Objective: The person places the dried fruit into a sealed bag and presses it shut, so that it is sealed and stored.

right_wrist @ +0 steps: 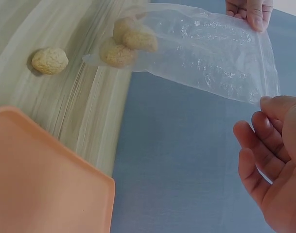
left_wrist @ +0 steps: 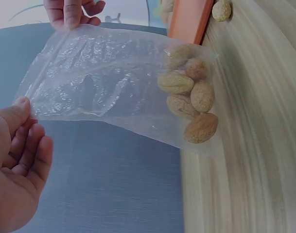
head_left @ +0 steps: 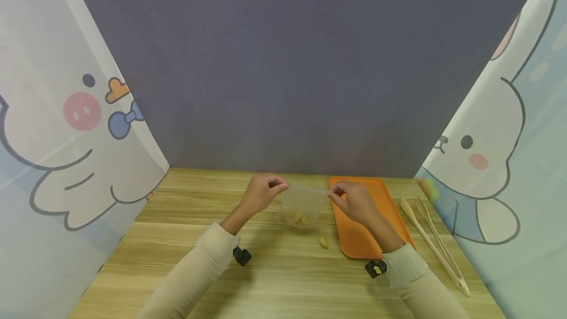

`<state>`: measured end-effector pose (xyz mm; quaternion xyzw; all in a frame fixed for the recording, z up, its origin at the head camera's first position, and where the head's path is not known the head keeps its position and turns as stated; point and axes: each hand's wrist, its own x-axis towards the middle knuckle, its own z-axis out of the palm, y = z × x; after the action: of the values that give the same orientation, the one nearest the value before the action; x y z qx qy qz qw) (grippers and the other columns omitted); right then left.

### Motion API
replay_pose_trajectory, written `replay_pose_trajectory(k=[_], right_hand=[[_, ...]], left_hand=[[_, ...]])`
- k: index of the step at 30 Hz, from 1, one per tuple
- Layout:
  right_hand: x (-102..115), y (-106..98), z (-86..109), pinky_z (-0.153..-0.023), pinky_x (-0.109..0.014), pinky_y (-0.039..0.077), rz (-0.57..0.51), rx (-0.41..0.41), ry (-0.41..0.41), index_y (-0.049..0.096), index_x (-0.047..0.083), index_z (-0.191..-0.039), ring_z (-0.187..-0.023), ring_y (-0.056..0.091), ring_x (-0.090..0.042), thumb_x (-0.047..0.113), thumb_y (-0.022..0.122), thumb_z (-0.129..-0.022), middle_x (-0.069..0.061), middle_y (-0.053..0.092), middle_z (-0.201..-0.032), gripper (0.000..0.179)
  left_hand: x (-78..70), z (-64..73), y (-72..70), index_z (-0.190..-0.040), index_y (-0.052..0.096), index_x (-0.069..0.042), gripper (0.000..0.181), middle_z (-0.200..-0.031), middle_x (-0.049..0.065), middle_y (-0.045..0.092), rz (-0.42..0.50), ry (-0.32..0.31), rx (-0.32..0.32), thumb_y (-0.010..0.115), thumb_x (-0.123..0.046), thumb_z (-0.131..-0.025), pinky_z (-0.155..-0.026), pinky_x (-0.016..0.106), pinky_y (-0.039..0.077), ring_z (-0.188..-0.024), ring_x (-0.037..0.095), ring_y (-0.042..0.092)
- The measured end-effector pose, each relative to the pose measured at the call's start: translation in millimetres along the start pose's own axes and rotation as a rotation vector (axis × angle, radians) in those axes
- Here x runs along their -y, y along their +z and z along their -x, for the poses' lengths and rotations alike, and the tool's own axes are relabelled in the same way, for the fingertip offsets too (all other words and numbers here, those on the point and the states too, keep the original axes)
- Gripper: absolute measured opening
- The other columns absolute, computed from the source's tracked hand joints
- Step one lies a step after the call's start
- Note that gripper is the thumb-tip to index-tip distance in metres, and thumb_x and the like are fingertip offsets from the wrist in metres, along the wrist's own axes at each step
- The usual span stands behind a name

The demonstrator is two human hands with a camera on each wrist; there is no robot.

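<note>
A clear zip bag (head_left: 304,202) hangs upright by its top edge between both hands, its bottom at the wooden table. Thumb and fingertips of my left hand (head_left: 261,192) pinch the bag's top left corner. At the opposite top corner, my right hand (head_left: 356,202) pinches the bag the same way. Several wrinkled tan nuts (left_wrist: 174,82), oval and walnut-like, lie at the bottom of the bag. One loose nut (right_wrist: 50,60) sits outside on the table, in front of the bag. Whether the zip strip is sealed cannot be made out.
An orange tray (head_left: 361,240) lies under and beside the right forearm. Right of it, long wooden tongs (head_left: 436,245) lie on the wood-grain table (head_left: 177,210). A grey panel (head_left: 283,73) stands behind the table, with cartoon-printed cloths at both sides.
</note>
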<state>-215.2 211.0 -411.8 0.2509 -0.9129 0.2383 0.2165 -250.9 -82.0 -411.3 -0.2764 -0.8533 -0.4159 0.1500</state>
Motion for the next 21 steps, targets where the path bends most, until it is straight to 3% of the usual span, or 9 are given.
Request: replay_pose_trajectory(k=[7,15,21], right_hand=[[7.0,-2.0,3.4,-0.057,-0.021,0.048,-0.062,0.003,-0.021,0.072,0.015,-0.087,-0.067,0.061,-0.005,0.013,0.076,-0.092,0.005,0.07,-0.079,0.007],[12.9,1.4,11.3,-0.061,-0.02,0.052,-0.159,0.116,0.001,0.071,0.019,-0.09,-0.076,0.065,-0.003,0.016,0.073,-0.095,0.01,0.07,-0.083,0.006],[15.5,3.4,16.6,-0.061,-0.021,0.053,-0.254,0.159,0.005,0.067,0.02,-0.09,-0.071,0.059,0.003,0.015,0.071,-0.096,0.012,0.066,-0.079,0.009]], left_hand=[[-6.8,8.4,-12.0,-0.092,0.079,-0.016,0.008,-0.086,0.001,0.076,0.062,-0.057,0.067,0.075,-0.023,-0.094,-0.062,0.023,0.05,-0.067,0.008,0.062],[-4.4,26.9,-19.0,-0.093,0.077,-0.021,0.007,-0.085,-0.006,0.073,0.112,-0.098,0.174,0.073,-0.026,-0.095,-0.064,0.025,0.051,-0.07,0.007,0.06],[-3.4,38.5,-20.8,-0.094,0.077,-0.022,0.01,-0.085,-0.005,0.072,0.149,-0.141,0.224,0.071,-0.03,-0.096,-0.063,0.026,0.051,-0.072,0.012,0.061]])
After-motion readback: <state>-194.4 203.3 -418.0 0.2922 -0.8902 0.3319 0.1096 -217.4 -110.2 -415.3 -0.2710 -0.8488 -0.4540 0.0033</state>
